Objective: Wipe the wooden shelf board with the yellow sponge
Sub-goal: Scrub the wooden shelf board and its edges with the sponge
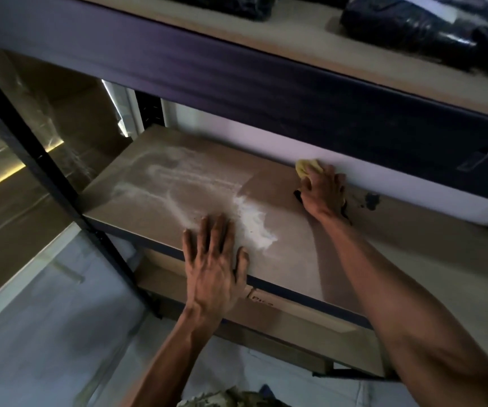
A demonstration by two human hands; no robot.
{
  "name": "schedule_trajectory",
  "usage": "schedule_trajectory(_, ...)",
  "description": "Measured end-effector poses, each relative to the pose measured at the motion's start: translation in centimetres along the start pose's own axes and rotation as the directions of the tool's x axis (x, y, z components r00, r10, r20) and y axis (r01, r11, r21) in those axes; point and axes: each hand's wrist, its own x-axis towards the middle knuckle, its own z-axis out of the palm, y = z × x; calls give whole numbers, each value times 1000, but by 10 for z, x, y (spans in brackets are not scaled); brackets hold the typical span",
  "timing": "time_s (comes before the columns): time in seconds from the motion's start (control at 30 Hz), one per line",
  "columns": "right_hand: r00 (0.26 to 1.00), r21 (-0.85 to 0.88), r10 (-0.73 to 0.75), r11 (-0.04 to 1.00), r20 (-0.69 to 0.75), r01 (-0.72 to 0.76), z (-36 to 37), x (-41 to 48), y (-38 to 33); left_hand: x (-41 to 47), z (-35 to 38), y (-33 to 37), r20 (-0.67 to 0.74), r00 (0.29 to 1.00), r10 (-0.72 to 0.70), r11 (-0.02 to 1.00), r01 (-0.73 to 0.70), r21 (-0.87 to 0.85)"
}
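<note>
The wooden shelf board (369, 259) is the middle level of a dark metal rack. White dust (178, 177) streaks its left half, and a thicker white patch (256, 224) lies near the front. My right hand (323, 193) presses the yellow sponge (307, 167) onto the board at its back edge, against the white wall; most of the sponge is hidden under my fingers. My left hand (213, 265) lies flat with fingers spread on the board's front edge, holding nothing.
An upper shelf (281, 33) overhangs closely and carries dark wrapped bundles (413, 27). A black upright post (46, 177) stands at the left. Dark specks (370, 199) mark the board right of my right hand. A cardboard box (266, 306) sits on the level below.
</note>
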Motion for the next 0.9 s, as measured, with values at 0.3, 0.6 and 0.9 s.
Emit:
schedule_trajectory(0.3,625,268,-723,690,294,672,-5,-58,-18,0,1,0,-23,1000,9,1000,-9,-5)
schedule_trajectory(0.6,918,40,-328,944,224,327,-4,18,-49,0,1,0,-18,1000,13,1000,-13,3)
schedule_trajectory(0.9,524,324,-774,628,356,707,-4,-39,-46,-5,-7,4,0,1000,0,1000,0,-29)
